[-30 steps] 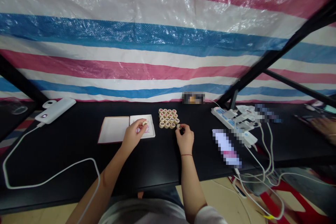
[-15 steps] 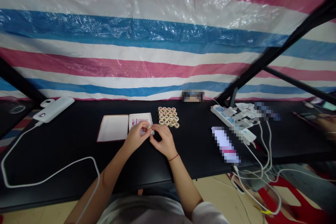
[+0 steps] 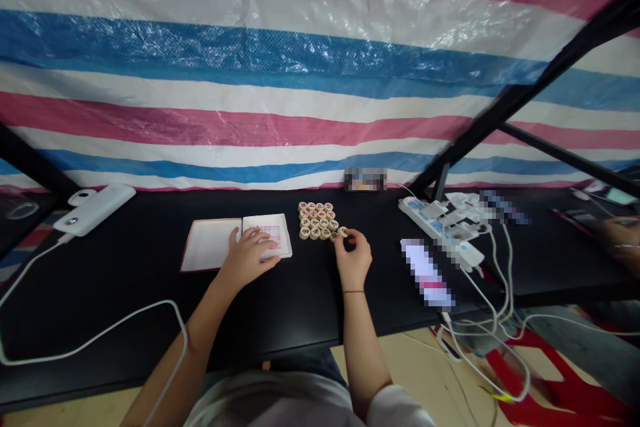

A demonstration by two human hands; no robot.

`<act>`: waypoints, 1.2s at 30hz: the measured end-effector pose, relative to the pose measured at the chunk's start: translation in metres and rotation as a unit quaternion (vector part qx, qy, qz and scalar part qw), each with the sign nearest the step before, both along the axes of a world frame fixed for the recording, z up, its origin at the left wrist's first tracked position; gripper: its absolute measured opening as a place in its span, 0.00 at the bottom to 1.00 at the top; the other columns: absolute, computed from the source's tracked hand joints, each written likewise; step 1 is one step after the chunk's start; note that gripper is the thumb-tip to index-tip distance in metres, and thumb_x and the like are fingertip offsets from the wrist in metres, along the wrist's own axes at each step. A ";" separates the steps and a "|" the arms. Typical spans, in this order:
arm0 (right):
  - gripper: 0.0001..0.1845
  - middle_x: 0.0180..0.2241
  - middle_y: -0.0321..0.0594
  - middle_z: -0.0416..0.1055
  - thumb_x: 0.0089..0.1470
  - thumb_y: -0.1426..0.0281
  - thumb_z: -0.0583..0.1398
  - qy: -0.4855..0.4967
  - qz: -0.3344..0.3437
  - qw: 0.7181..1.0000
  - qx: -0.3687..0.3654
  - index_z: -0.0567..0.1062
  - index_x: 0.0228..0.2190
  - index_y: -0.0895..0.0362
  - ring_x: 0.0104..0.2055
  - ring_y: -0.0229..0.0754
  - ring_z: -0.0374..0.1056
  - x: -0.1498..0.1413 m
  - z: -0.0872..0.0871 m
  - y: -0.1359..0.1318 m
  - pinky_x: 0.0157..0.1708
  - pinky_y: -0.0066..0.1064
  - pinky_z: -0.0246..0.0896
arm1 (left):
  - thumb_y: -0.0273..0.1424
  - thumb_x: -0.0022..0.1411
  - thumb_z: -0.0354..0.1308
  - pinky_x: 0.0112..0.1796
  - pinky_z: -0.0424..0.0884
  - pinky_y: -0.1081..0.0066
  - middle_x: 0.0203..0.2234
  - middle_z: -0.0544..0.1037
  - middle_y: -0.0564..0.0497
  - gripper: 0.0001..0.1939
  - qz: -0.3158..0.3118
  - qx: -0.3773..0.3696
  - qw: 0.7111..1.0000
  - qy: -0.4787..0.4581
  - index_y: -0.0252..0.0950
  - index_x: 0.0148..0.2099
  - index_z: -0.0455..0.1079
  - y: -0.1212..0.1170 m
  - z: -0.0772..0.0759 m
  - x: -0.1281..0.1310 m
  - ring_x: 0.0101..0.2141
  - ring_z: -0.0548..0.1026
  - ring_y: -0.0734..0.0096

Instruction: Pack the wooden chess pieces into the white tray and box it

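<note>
A cluster of round wooden chess pieces (image 3: 317,219) lies on the black table (image 3: 125,280). My right hand (image 3: 353,257) pinches one piece (image 3: 343,232) at the cluster's right edge. An open shallow white box, its lid (image 3: 210,244) to the left and its tray (image 3: 273,235) to the right, sits left of the pieces. My left hand (image 3: 246,255) rests over the tray's near left corner with the fingers spread flat and nothing seen in them.
A white power bank (image 3: 95,209) with a cable (image 3: 90,340) lies at the far left. A power strip (image 3: 440,230) with tangled white cords and a phone (image 3: 425,273) sit to the right. Another person's hand (image 3: 617,233) shows at the right edge. A striped tarp hangs behind.
My right hand went left to meet my left hand at the tray, then came back to the cluster's right edge. My left hand has flattened onto the tray; the piece it held is gone from it.
</note>
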State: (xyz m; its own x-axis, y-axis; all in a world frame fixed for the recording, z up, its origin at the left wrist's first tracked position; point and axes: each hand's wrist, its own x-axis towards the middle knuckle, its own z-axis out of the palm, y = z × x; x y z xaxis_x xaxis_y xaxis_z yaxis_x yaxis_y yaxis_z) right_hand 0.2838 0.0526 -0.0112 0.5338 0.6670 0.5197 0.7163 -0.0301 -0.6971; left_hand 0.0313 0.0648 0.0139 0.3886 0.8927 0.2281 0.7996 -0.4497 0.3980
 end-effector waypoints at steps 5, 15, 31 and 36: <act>0.13 0.32 0.43 0.74 0.51 0.64 0.55 -0.043 0.021 0.995 -0.083 0.76 0.34 0.56 0.32 0.45 0.64 0.008 -0.013 0.001 0.35 0.34 0.58 | 0.35 0.58 0.60 0.57 0.48 0.41 0.47 0.77 0.49 0.06 -0.010 -0.032 0.999 0.009 0.45 0.37 0.78 0.001 -0.005 -0.002 0.50 0.69 0.50; 0.14 0.35 0.43 0.74 0.51 0.67 0.55 -0.053 0.036 0.994 -0.094 0.76 0.37 0.56 0.31 0.42 0.63 0.007 -0.018 0.006 0.34 0.33 0.58 | 0.37 0.57 0.61 0.55 0.56 0.49 0.46 0.77 0.51 0.06 0.007 -0.028 1.000 -0.008 0.48 0.37 0.78 0.001 -0.012 0.000 0.49 0.69 0.54; 0.10 0.40 0.47 0.74 0.56 0.74 0.55 -0.331 0.397 0.827 -0.221 0.75 0.38 0.58 0.45 0.46 0.66 -0.113 0.045 0.043 0.45 0.35 0.58 | 0.36 0.63 0.49 0.37 0.62 0.70 0.29 0.74 0.52 0.11 0.171 -0.002 0.985 -0.038 0.39 0.33 0.70 0.021 0.008 -0.045 0.33 0.72 0.68; 0.14 0.44 0.55 0.72 0.56 0.70 0.55 -0.388 0.348 0.792 -0.318 0.73 0.42 0.62 0.48 0.51 0.66 -0.138 0.049 0.058 0.46 0.39 0.56 | 0.42 0.63 0.49 0.32 0.56 0.70 0.25 0.76 0.53 0.16 0.188 -0.122 0.974 0.031 0.38 0.29 0.67 0.018 0.016 -0.045 0.30 0.72 0.68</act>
